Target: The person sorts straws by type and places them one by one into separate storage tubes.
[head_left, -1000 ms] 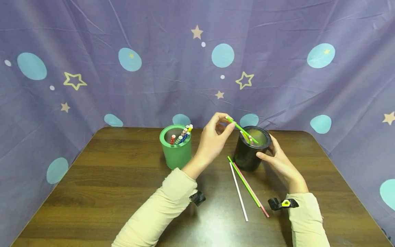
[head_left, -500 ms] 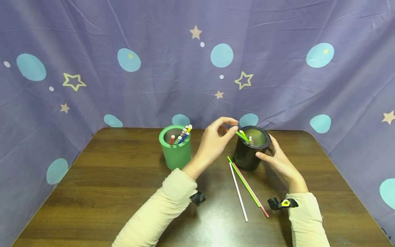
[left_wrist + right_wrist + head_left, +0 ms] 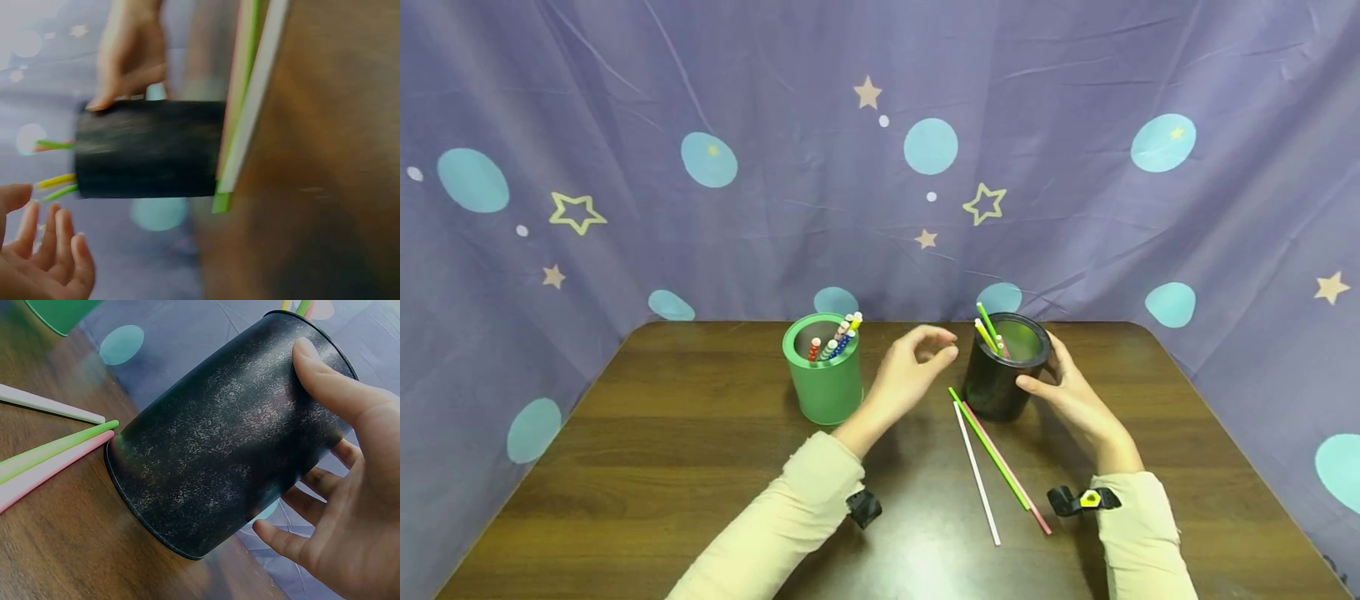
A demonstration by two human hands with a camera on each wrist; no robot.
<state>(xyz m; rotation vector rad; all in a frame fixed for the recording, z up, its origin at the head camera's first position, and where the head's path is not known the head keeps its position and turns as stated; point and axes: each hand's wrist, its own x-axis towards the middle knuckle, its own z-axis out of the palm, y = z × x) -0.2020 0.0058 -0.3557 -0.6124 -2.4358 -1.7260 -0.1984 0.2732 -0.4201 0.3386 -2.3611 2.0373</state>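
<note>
My right hand (image 3: pixel 1078 404) grips the black cylindrical cup (image 3: pixel 996 385) near its rim, thumb on the near side and fingers round the far side. Several thin straws stand in that cup, among them a green straw (image 3: pixel 987 320) and a yellow straw (image 3: pixel 984 335) leaning on its left rim. To the left of the cup my left hand (image 3: pixel 910 367) hangs in the air with loosely bent fingers and holds nothing. In the left wrist view the left fingers (image 3: pixel 62 244) are spread apart, close to the straw tops.
A green cup (image 3: pixel 826 387) with several patterned straws (image 3: pixel 832 348) stands on the wooden table (image 3: pixel 700 467) to the left. In front of the black cup lie a white straw (image 3: pixel 976 475), a green straw (image 3: pixel 992 454) and a pink straw (image 3: pixel 1037 517). A patterned curtain (image 3: pixel 760 233) hangs behind.
My left hand has lowered the green straw into the black cup, let it go and drawn back a little to the left. The right hand keeps its hold on the cup.
</note>
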